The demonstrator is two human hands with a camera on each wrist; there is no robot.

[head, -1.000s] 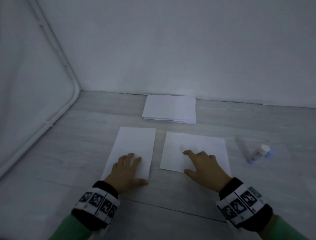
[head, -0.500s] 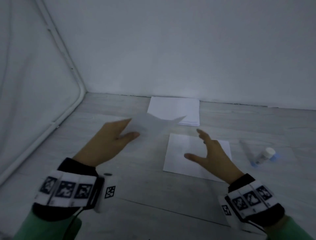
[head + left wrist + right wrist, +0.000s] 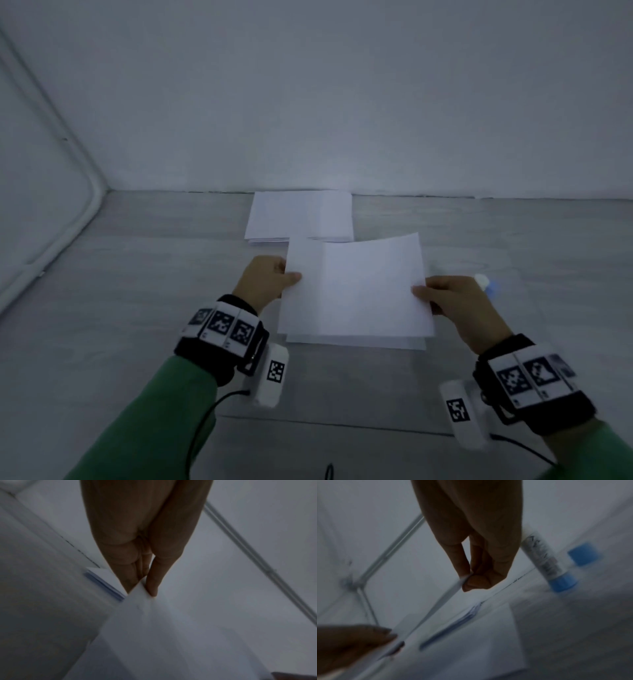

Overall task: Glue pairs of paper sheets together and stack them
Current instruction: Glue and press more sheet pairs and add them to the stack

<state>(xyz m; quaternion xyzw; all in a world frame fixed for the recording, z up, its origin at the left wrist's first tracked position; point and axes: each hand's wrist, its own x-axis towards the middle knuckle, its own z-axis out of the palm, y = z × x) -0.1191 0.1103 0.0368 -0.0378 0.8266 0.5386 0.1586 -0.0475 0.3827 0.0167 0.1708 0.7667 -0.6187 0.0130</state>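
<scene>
I hold a white paper sheet [image 3: 356,287] in the air with both hands. My left hand [image 3: 270,279] pinches its left edge, thumb on top, and my right hand [image 3: 445,294] pinches its right edge. The pinch of the left hand [image 3: 145,586] and of the right hand [image 3: 469,577] shows in the wrist views. A second sheet [image 3: 356,342] lies flat on the floor right below the held one, only its near strip showing. A stack of paper [image 3: 301,216] lies by the back wall. A glue stick [image 3: 546,559] with a blue end lies right of my right hand.
A loose blue cap [image 3: 583,554] lies beside the glue stick. A white wall rises just behind the stack, and a white pipe [image 3: 68,222] runs along the left wall down to the floor. Cables trail from both wrist cameras.
My left hand lifted the left sheet from the floor and carried it right, over the other sheet. My right hand rose from that sheet and took the lifted sheet's right edge.
</scene>
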